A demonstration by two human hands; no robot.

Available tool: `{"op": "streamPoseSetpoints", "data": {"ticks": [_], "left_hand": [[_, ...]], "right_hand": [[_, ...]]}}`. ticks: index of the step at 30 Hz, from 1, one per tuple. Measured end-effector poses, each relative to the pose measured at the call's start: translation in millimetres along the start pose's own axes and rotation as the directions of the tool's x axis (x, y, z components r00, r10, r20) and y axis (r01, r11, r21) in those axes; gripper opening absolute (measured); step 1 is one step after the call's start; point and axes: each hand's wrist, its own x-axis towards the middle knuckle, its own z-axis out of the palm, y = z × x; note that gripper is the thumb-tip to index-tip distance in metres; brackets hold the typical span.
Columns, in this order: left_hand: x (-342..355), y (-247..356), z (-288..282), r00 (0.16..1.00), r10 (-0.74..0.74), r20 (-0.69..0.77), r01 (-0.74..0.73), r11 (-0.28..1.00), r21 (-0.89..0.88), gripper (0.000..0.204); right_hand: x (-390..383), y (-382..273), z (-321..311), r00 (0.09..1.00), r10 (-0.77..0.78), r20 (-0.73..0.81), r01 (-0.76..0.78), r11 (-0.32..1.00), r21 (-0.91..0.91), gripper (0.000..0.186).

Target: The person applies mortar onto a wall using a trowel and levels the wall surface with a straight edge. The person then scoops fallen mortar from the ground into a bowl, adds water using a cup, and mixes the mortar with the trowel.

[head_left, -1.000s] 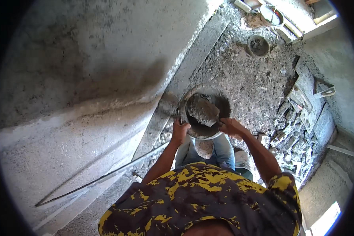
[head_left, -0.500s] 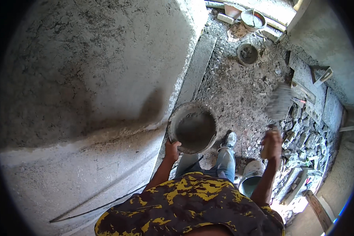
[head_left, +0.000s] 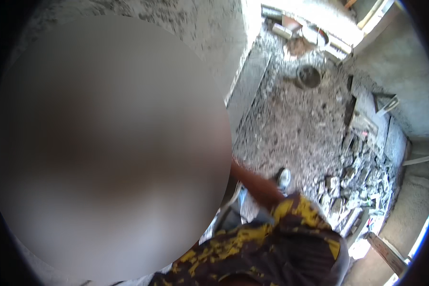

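Right now, most of my view is a large blurred oval [head_left: 107,152] covering the left and middle, so neither hand shows and I cannot tell what the fingers are doing. One bare forearm [head_left: 255,183] runs from the yellow-patterned shirt [head_left: 271,243] up into the blur. A shoe [head_left: 283,177] stands on the rubble-strewn ground [head_left: 300,128]. A round dark pan [head_left: 308,76] sits well away, near broken bricks [head_left: 352,190].

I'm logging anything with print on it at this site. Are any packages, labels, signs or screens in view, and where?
None show. The rubble-strewn floor holds only a round dark pan, stones and wooden boards; a large blurred patch hides the picture's left side.
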Motion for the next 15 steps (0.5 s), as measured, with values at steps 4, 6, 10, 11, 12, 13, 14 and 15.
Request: {"op": "streamPoseSetpoints", "data": {"ticks": [4,6,10,11,12,13,14,15], "left_hand": [[-8,8,-9,0.986,-0.119,-0.12,0.109,0.99,-0.084,0.056],[-16,16,-13,0.994,-0.08,-0.072,0.074,0.994,-0.08,0.056],[-18,23,23,0.997,-0.07,-0.022,0.072,0.987,0.142,0.055],[-20,20,38,0.999,-0.026,0.041,0.018,0.982,0.186,0.054],[-26,17,46,0.995,0.016,0.096,-0.038,0.972,0.231,0.053],[-32,17,56,0.995,-0.003,0.096,-0.024,0.958,0.287,0.052],[-35,18,67,0.995,-0.016,0.097,-0.018,0.939,0.344,0.052],[-43,15,79,0.992,0.02,0.125,-0.057,0.953,0.298,0.052]], "right_hand": [[-85,-66,-88,0.892,0.105,0.439,-0.144,0.988,0.056,0.047],[-89,-43,-149,0.631,0.187,0.753,-0.076,0.981,-0.18,0.046],[-51,-2,-186,0.437,0.338,0.834,0.057,0.914,-0.401,0.027],[-52,23,-178,0.437,0.243,0.866,0.178,0.921,-0.348,0.023],[-55,36,-174,0.422,0.138,0.896,0.294,0.914,-0.279,0.021],[-56,38,-177,0.427,0.135,0.894,0.286,0.918,-0.275,0.021],[-54,39,-178,0.155,0.324,0.933,0.19,0.917,-0.35,0.021],[-52,40,-181,-0.147,0.455,0.878,0.117,0.889,-0.442,0.022]]}}
